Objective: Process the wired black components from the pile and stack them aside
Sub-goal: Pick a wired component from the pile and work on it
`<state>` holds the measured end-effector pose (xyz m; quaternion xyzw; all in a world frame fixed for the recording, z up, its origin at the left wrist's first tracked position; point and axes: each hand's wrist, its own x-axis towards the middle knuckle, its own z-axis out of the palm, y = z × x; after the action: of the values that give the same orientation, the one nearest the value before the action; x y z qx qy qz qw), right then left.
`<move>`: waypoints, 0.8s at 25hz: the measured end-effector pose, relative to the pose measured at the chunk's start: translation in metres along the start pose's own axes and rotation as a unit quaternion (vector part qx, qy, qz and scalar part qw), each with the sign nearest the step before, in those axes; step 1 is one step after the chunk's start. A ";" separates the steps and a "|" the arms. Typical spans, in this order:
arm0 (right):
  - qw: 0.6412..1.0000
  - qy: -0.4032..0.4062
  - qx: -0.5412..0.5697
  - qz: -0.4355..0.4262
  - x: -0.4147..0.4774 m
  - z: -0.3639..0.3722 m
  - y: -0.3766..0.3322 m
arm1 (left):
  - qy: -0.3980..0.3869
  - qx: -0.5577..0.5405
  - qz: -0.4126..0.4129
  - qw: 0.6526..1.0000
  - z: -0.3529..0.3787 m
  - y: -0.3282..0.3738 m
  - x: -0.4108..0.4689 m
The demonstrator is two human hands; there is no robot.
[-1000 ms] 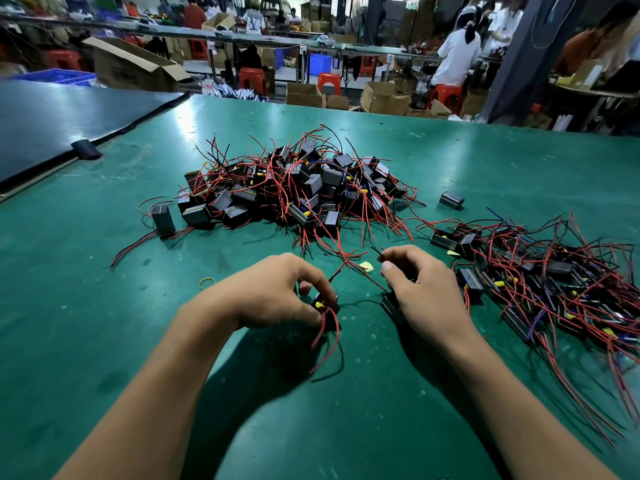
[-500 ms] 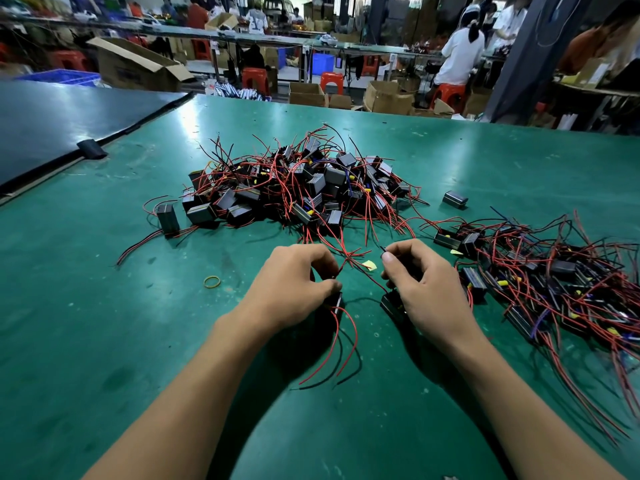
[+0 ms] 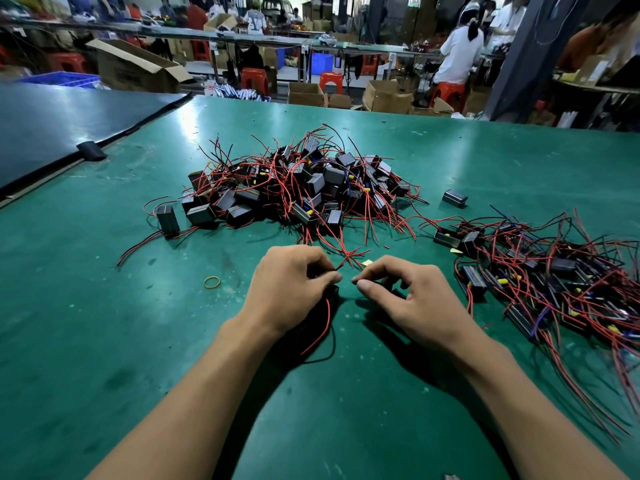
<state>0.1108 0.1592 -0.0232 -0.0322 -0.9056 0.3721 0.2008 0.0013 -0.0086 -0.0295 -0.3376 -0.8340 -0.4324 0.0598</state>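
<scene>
Left hand [image 3: 291, 289] fingers [image 3: 333, 278] are curled tight round one black component [image 3: 334, 291], nearly all hidden; its two wires [image 3: 325, 329], red and black, trail beneath the wrist. Right hand [image 3: 412, 301] fingers [image 3: 364, 287] pinch one dark piece [image 3: 385, 283], probably another component. Beyond, on the table [image 3: 104, 323], one pile [image 3: 298, 188]; at right, one stack [image 3: 554, 282], cut off by the frame edge. One rubber band [image 3: 212, 282] lies left.

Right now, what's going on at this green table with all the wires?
A person is working at the green table. The left hand grips a wired black component, its red and black leads trailing toward the person. The right hand pinches a dark piece, mostly hidden. A tangled pile lies ahead; another heap lies to the right.
</scene>
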 end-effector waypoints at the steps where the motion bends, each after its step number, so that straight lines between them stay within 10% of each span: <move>1: 1.000 -0.009 -0.011 -0.003 0.000 0.000 0.001 | 0.002 -0.001 -0.002 1.000 0.000 -0.001 0.000; 20: 0.994 0.100 -0.008 -0.045 0.001 0.010 0.005 | -0.029 -0.087 0.001 0.996 -0.002 0.009 0.000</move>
<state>0.1060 0.1565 -0.0324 -0.0302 -0.8844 0.3503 0.3070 0.0062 -0.0071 -0.0221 -0.3545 -0.7945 -0.4930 0.0064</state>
